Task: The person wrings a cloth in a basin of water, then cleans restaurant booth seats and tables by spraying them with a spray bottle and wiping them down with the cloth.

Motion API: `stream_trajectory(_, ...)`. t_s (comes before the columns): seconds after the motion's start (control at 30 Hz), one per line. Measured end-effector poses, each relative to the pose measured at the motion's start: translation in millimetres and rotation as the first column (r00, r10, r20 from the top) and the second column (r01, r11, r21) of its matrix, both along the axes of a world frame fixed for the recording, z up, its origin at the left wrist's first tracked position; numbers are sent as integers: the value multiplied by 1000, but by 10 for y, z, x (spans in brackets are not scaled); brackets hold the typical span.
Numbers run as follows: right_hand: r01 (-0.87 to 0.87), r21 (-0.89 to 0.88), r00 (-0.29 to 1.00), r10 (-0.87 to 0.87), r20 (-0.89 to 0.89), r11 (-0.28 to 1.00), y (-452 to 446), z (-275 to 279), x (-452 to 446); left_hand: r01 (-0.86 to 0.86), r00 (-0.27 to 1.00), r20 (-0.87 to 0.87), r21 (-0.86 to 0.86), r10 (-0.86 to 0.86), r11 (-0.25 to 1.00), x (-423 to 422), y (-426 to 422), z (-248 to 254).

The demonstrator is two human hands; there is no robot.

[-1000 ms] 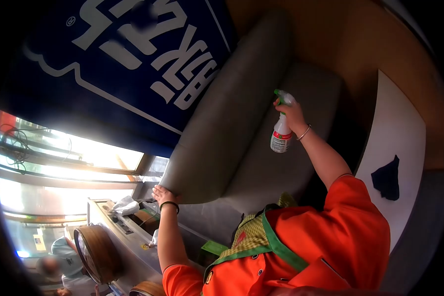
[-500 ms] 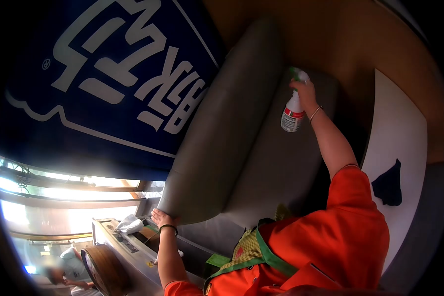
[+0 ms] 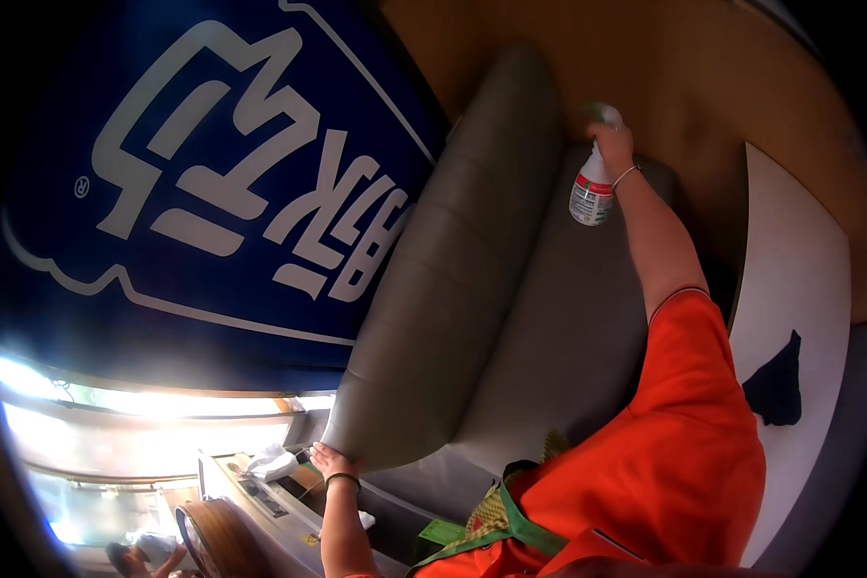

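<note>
Spray bottle (image 3: 591, 198) held up near padded seat (image 3: 564, 308): steadying gray backrest (image 3: 433, 308) with left hand (image 3: 334, 463), fingers spread; gripping bottle's neck in right hand (image 3: 616, 147), trigger squeeze too blurred to tell; apparently at aiming step, next calling for steady wrist

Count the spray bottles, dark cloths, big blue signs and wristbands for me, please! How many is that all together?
Spray bottle, in the right hand: 1
Dark cloth, on the white board-like surface: 1
Big blue sign: 1
Wristbands, a light band and a dark band: 2
Total: 5
</note>
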State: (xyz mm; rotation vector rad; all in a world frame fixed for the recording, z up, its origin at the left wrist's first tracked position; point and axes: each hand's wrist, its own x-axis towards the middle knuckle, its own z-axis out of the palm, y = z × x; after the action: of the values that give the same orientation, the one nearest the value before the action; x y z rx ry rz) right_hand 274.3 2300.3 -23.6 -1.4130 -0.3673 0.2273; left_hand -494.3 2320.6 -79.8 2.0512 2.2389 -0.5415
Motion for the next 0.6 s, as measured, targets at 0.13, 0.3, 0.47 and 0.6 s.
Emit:
stream_trajectory(0.13,31,124,997,-23,-69,992,-24,-196,210,10,999,31,1,-10,1000,73,-8,66)
stream_trajectory(0.3,11,-225,989,23,146,974,-242,-481,264,-50,999,-2,6,50,999,60,13,34)
stream_trajectory(0.47,-141,137,977,160,-144,980,-479,-549,-91,18,1000,17,38,-18,999,-35,17,-65)
stream_trajectory(0.6,-231,-237,973,230,-31,944,-781,-538,-488,-13,1000,-2,30,13,999,-29,5,-33)
